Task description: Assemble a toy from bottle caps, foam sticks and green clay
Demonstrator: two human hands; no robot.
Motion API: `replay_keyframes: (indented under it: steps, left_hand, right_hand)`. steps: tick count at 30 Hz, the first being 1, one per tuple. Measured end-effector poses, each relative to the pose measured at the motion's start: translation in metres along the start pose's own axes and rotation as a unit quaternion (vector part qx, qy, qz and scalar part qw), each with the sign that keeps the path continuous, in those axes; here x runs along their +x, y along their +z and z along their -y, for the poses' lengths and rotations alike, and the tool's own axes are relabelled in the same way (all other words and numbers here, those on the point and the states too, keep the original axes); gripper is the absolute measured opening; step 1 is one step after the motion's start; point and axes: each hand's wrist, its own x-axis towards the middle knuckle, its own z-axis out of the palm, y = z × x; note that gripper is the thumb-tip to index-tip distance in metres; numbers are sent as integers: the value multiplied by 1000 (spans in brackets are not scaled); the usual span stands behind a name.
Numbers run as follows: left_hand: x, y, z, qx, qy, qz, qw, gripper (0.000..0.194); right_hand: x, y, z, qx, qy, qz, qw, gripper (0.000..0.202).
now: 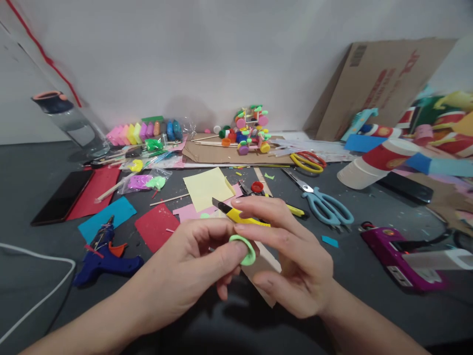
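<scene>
My left hand (199,266) is closed, pinching a light green clay disc (250,254) between thumb and fingers. The disc is thin and round, and the thumb hides part of it. Close against it, my right hand (291,251) has its fingers stretched and apart, with the index fingertip by the disc's upper edge and the thumb clear of it. Just beyond the hands lies a yellow utility knife (240,217), its blade pointing left. Beneath the hands a strip of cardboard (264,281) shows in part.
A blue glue gun (107,256) and red paper (157,224) lie at left. Blue-handled scissors (325,204), a purple device (402,261) and stacked paper cups (377,162) are at right. Behind stand a colourful clay model (253,130) and a water bottle (76,125).
</scene>
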Motion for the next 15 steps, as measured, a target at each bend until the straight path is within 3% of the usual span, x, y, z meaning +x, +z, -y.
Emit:
replay_keyframes:
  steps: [9,15]
  left_hand:
    - [2,1,1,-14,-7,15,1000,21]
    - [0,1,-1,-4,-5,-3,1000,21]
  right_hand:
    - [0,-2,1,27,5,-1,1000,34]
    - [0,0,1,25,5,-4,1000,41]
